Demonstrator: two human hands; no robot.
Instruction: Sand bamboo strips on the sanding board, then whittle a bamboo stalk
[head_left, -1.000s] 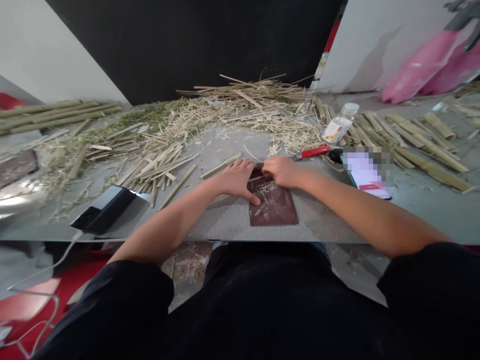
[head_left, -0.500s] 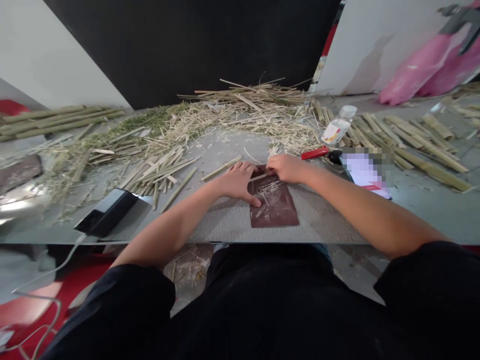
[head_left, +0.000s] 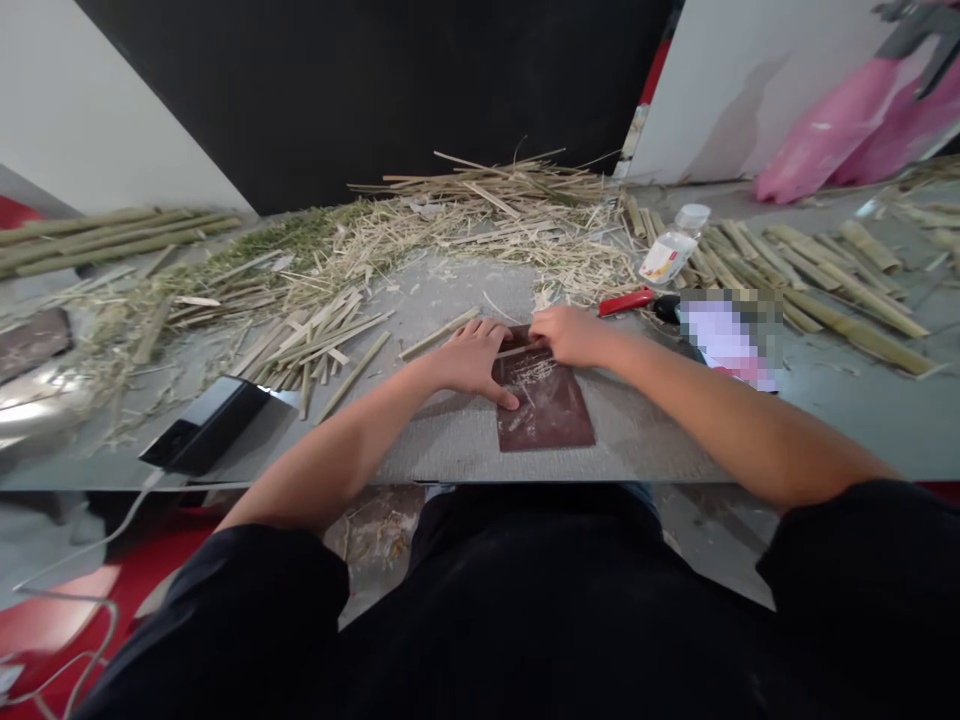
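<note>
A dark reddish-brown sheet of sandpaper (head_left: 551, 415), streaked with pale dust, lies on the table in front of me. My left hand (head_left: 474, 358) rests on its left edge, fingers stretched out and thumb spread over the sheet. At the sheet's far right corner, my right hand (head_left: 567, 337) is closed with its fingers pinched on a thin bamboo strip (head_left: 516, 350). The strip lies across the upper part of the sandpaper, pointing toward my left hand. Fingers hide its right end. A loose bamboo strip (head_left: 439, 334) lies just beyond my left hand.
Bamboo shavings (head_left: 420, 222) and cut strips (head_left: 315, 340) spread along the back and left. A black box-shaped device (head_left: 206, 425) with a cable sits at left. Rightward are a red-handled tool (head_left: 626, 301), a phone (head_left: 724, 335), a clear bottle (head_left: 671, 250) and split bamboo pieces (head_left: 840, 300).
The whole view has shifted slightly. Both hands keep nearly the same place on the sandpaper, with the strip still in my right fingers.
</note>
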